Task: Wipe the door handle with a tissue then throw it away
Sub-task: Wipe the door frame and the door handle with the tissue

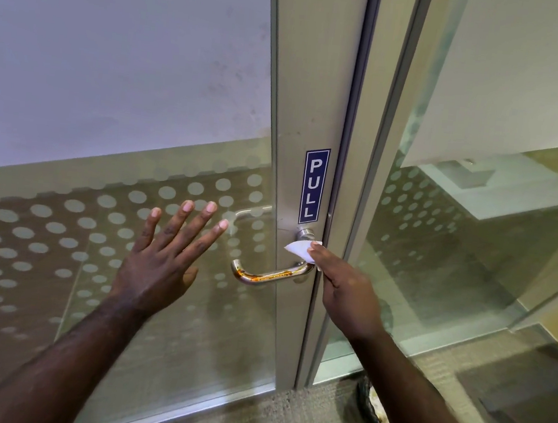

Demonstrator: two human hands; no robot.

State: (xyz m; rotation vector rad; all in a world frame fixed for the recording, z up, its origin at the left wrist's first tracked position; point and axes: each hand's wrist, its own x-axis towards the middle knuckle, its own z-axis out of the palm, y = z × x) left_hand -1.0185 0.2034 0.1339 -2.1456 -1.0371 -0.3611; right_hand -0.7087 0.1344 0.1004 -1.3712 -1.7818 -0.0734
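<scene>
Two hands reach out: left hand (158, 260) flat, fingers spread wide, by the glass; right hand (342, 283) pinches one white tissue (297, 248) just above one shiny door handle (264, 275) with brown smears.

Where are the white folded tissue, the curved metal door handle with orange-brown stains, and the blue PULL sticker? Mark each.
white folded tissue (298, 249), head view, its flat middle
curved metal door handle (265, 276), head view, stained bar
blue PULL sticker (313, 186), head view, centre of lettering

The right hand (342, 287) hides part of the tissue (299, 249) and the handle's (264, 275) base.
</scene>
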